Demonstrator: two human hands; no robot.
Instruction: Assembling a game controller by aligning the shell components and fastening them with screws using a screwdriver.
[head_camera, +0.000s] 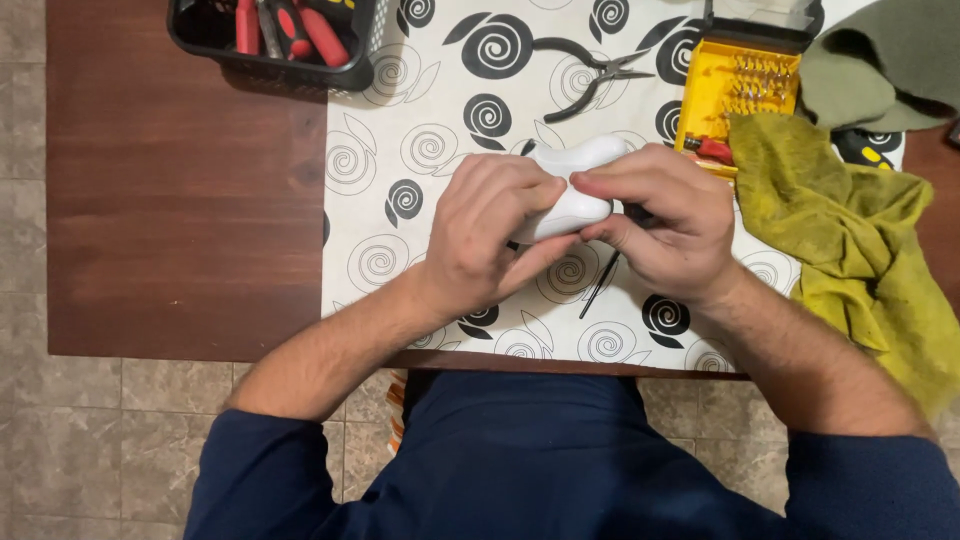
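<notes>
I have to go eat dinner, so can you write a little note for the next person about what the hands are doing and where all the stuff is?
Left hand: wrapped over the white curved plastic piece, holding it above the patterned mat.
Right hand: pinches the same piece from the other side; a thin black tool pokes out beneath it.
Nearby: pliers behind the hands, yellow bit case open at right, green cloth beside it, black basket of tools at far left.
Done or left: cannot tell whether the piece has been opened.
</notes>
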